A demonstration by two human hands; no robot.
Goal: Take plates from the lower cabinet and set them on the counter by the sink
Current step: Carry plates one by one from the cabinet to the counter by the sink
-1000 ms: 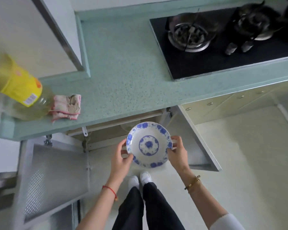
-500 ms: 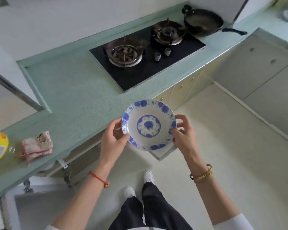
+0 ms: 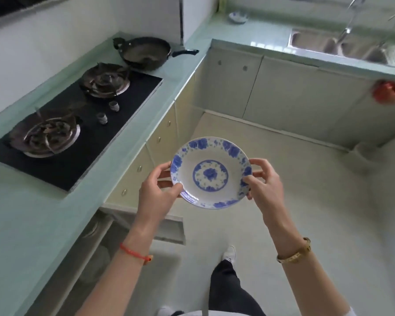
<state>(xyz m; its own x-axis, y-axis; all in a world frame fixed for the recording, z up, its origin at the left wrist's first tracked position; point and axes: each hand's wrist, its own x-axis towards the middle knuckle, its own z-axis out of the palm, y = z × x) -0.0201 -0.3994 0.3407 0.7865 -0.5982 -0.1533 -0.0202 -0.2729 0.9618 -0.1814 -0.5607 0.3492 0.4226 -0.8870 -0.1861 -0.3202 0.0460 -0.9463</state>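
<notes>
Gripping opposite rims, the left hand (image 3: 156,193) and right hand (image 3: 263,185) hold 1 blue-flowered plate (image 3: 211,173) level above the floor (image 3: 306,201).

A thin red cord bracelet (image 3: 135,254) with a small orange bead circles the left wrist. The right wrist wears a gold bangle (image 3: 294,253). Both forearms are bare; a white sleeve edge (image 3: 351,312) shows at the right elbow. Dark trousers (image 3: 228,290), and what looks like a white shoe (image 3: 229,254).

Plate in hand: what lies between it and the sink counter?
Head view: only bare floor and closed cabinet doors separate the plate from the sink counter.
</notes>
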